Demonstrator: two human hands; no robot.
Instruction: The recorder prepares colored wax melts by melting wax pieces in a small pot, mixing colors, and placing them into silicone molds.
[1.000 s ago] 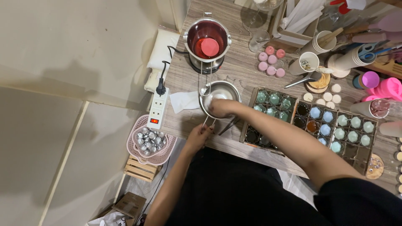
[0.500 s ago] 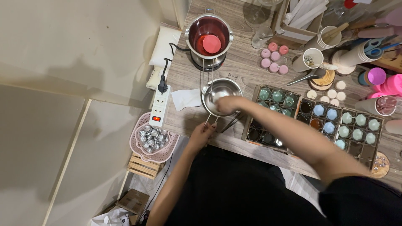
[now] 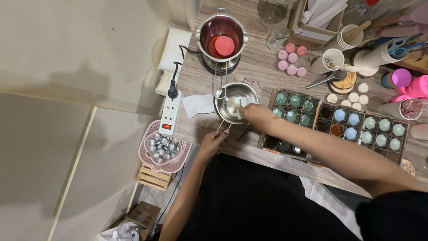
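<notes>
**Head view: hands at the small steel pot**

1. Left hand (image 3: 213, 142): closed around the wire handle (image 3: 221, 128) of the small steel pot (image 3: 235, 101), at the near edge of the wooden table (image 3: 258, 73). The handle runs from the pot's near side toward the person.

2. Right hand (image 3: 255, 117): reaches in over the pot's right rim. The fingers are pinched on a white piece of tissue or cloth (image 3: 240, 110), pressed against the inside of the pot. The forearm crosses over a cardboard tray (image 3: 290, 120).

3. Small steel pot: stands on the table between a folded white tissue (image 3: 198, 105) on its left and the cardboard tray on its right. Its inside appears shiny and pale; any contents cannot be determined.

4. Surroundings:
- A larger steel pot (image 3: 221, 38) sits on a small burner beyond the small pot. It holds dark red liquid with a pink round piece in it.
- A white power strip (image 3: 170, 115) lies at the table's left edge, with a black plug inserted.
- The tray compartments hold green, blue and pale green moulded candles (image 3: 294, 107).
- Pink round candles (image 3: 292, 60) lie in a group farther back.
- A pink basket (image 3: 161, 149) of silver foil cups sits below the table edge, on a wooden crate.
</notes>
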